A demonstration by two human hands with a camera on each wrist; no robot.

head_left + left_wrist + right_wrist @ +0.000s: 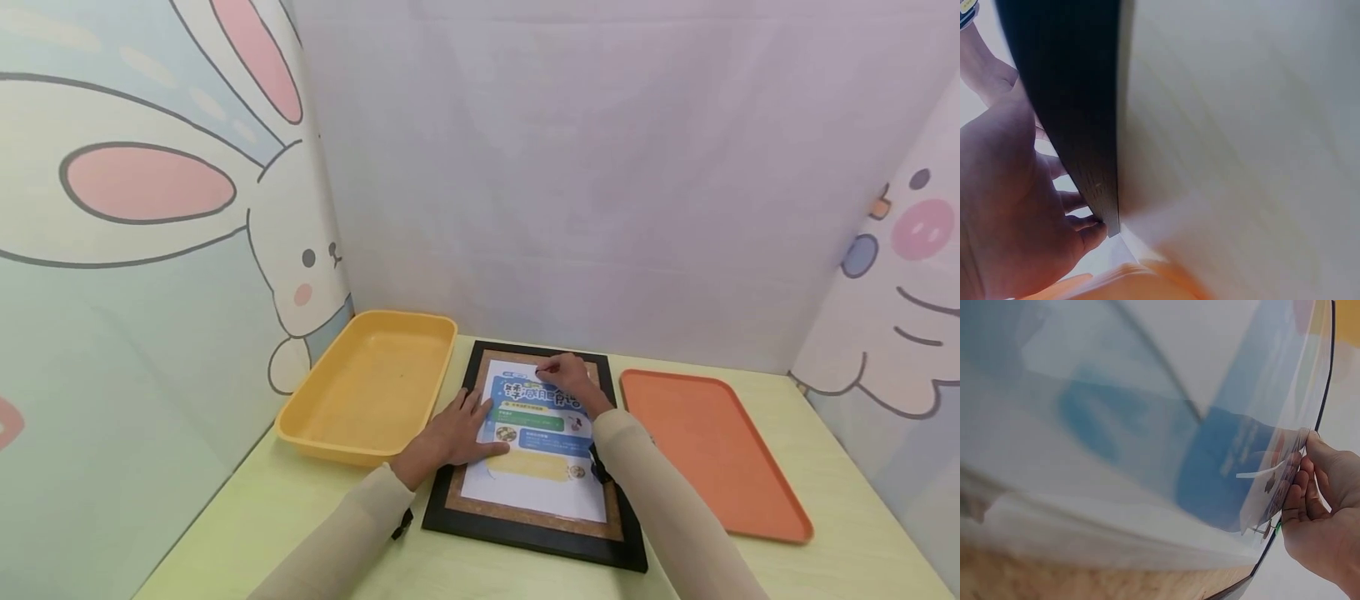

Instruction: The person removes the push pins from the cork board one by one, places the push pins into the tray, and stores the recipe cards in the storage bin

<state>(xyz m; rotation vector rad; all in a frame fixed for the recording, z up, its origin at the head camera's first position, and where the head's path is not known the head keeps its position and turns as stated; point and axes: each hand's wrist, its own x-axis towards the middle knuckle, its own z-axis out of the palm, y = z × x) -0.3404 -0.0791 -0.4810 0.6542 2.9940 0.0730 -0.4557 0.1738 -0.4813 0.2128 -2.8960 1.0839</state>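
A printed poster [536, 492] with a glossy face lies on a cork board in a black frame [525, 542]. My left hand [457, 433] rests over the frame's left side, fingers spread onto the poster. From the left wrist, that hand [1016, 200] shows along the dark frame edge [1091, 169]. At the poster's top middle, my right hand [567, 373] has its fingers curled together. Close by those fingertips, the right wrist view shows a small pushpin [1267, 530] with a thin metal point, pinched low at the sheet, partly hidden by the right hand [1329, 506].
A deep yellow tray [360, 458] stands left of the frame, near the wall. On the right lies a flat orange tray [705, 442], partly behind my right forearm. The light wooden table [285, 517] meets a white curtain [570, 183] at the back.
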